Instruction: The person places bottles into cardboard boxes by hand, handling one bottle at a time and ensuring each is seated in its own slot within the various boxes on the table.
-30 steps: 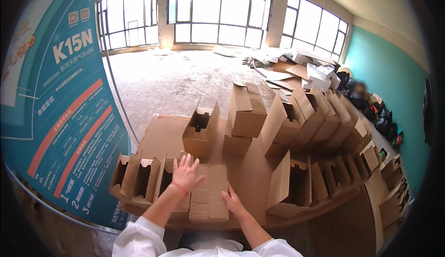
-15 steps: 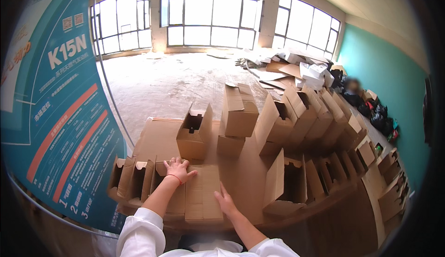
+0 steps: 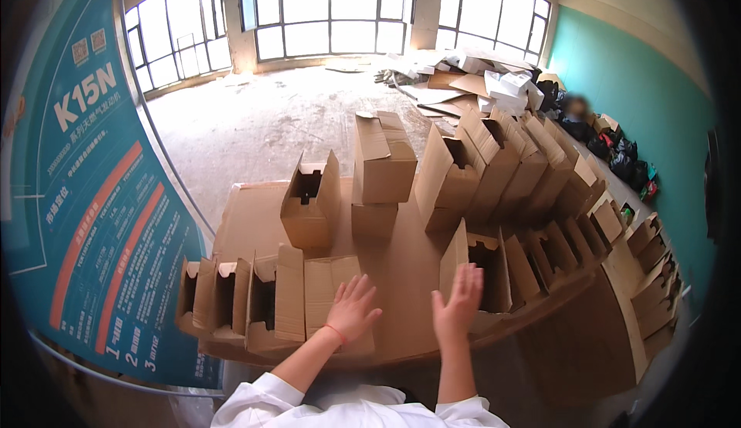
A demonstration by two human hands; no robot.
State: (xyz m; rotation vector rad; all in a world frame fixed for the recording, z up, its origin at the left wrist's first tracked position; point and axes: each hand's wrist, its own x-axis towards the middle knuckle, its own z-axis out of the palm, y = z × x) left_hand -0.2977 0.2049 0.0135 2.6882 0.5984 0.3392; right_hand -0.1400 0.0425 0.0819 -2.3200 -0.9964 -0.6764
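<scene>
My left hand (image 3: pixel 353 310), a red cord at its wrist, is over the right part of a closed cardboard box (image 3: pixel 324 285); whether it touches the lid I cannot tell. Its fingers are stretched out and hold nothing. Farther right, my right hand (image 3: pixel 458 301) is raised with fingers extended, just in front of an open cardboard box (image 3: pixel 488 267) with a tall flap. Left of the closed box stands another open box (image 3: pixel 266 295), its flap (image 3: pixel 290 293) upright. More open boxes (image 3: pixel 225 295) stand beside it at the left end.
The boxes stand on a brown cardboard-covered table (image 3: pixel 403 274). Behind are one upright open box (image 3: pixel 311 200), two stacked boxes (image 3: pixel 386 158) and a long row of boxes (image 3: pixel 494 169) at right. A teal banner (image 3: pixel 116 219) borders the left. Scrap cardboard (image 3: pixel 463 81) lies far back.
Both hands have moved right: the left across the closed box, the right off its side toward the open box. The flap left of the closed box now stands up. The view has shifted.
</scene>
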